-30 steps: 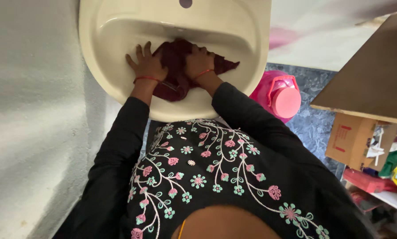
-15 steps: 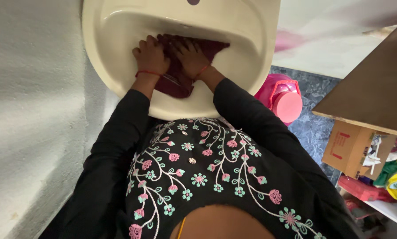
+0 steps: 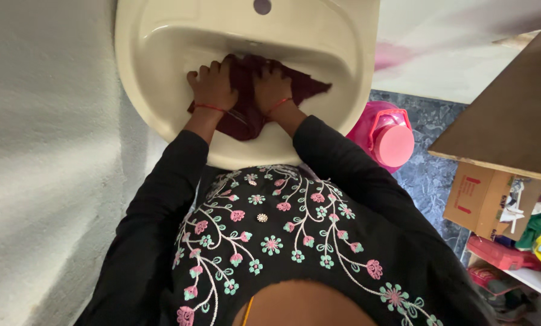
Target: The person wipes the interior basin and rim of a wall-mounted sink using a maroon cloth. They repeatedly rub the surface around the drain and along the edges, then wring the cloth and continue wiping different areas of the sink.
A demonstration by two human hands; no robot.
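Both the left hand (image 3: 213, 89) and right hand (image 3: 272, 89) press curled fingers onto the maroon cloth (image 3: 246, 118), which lies lengthwise across the cream washbasin (image 3: 162, 108).

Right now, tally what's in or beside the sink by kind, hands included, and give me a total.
Hands: 2, left hand and right hand, both pressed on the cloth
Maroon cloth: 1, lying in the basin
Cream sink: 1
Pink lidded container: 1, on the floor beside the sink
Total: 5
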